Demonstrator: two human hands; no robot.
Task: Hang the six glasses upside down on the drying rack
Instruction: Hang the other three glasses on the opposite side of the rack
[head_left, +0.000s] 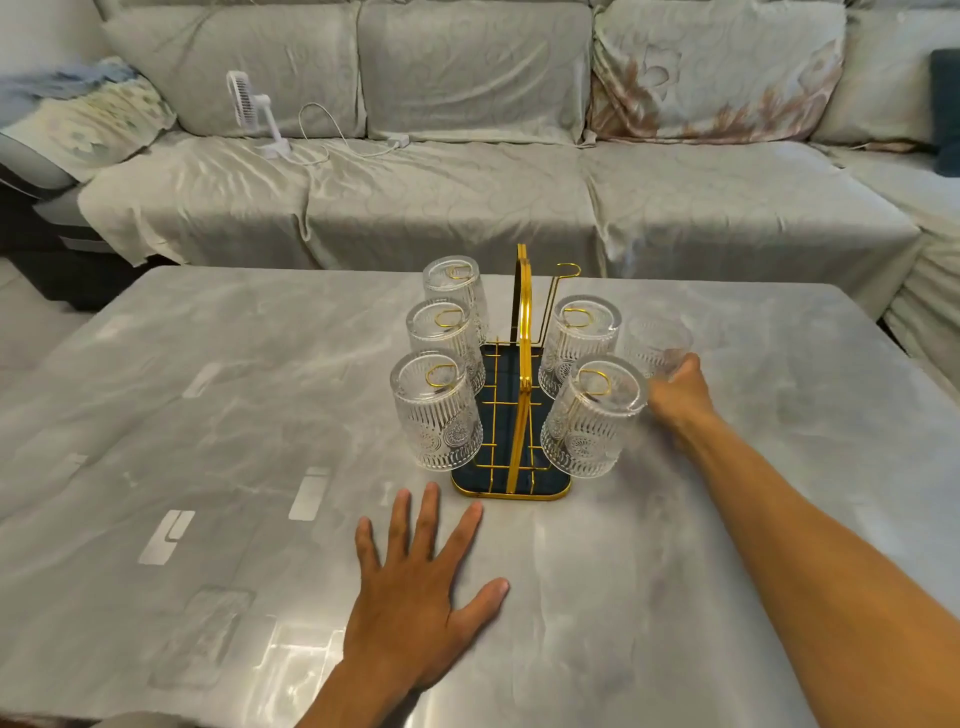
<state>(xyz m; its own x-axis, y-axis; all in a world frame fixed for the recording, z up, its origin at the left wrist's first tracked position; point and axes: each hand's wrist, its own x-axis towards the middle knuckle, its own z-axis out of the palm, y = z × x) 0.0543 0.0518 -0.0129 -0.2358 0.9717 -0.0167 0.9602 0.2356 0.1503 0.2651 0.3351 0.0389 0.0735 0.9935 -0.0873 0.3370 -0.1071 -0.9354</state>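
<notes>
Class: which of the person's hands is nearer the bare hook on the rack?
Right. The right hand, holding a glass, is just right of and below the bare hook; the left hand lies flat on the table, nearer the camera.

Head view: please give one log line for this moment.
hung: five clear ribbed glasses | right hand: holding blurred sixth glass | free: far-right gold hook | left hand: flat on table

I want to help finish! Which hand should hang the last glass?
Probably the right hand: it's holding the last glass beside the empty hook. The left hand lies flat on the table.
</notes>
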